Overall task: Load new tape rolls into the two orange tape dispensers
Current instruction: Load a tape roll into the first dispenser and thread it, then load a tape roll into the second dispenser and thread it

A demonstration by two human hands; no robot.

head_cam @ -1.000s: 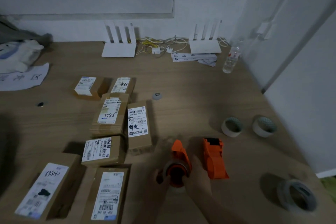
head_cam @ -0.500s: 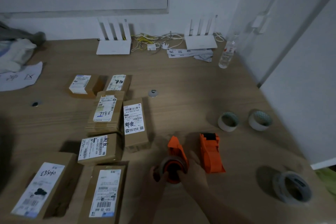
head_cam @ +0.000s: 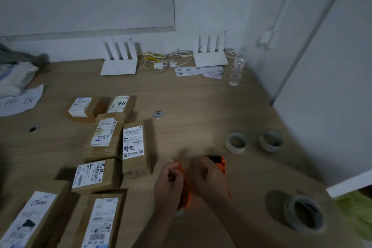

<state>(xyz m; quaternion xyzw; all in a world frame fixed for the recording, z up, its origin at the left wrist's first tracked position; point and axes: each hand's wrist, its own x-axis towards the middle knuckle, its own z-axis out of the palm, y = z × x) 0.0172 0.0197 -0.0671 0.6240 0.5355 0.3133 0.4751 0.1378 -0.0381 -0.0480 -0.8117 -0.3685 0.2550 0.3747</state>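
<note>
One orange tape dispenser [head_cam: 186, 194] lies on the wooden table near the front, mostly hidden between my hands. My left hand [head_cam: 168, 185] is curled around its left side. My right hand [head_cam: 210, 180] hovers just right of it with bent fingers, blurred by motion, so its hold is unclear. The second orange dispenser [head_cam: 219, 162] lies behind my right hand, partly covered. Two small white tape rolls [head_cam: 236, 143] [head_cam: 270, 140] stand farther right. A larger tape roll [head_cam: 303, 213] lies at the front right.
Several labelled cardboard parcels [head_cam: 132, 145] fill the left half of the table. Two white routers [head_cam: 118, 66], cables, paper slips and a clear bottle [head_cam: 236, 73] line the back wall. A white wall panel [head_cam: 326, 106] borders the table's right edge.
Both hands have shifted forward over the left dispenser, and my right hand now covers part of the second dispenser. The camera view has tilted slightly.
</note>
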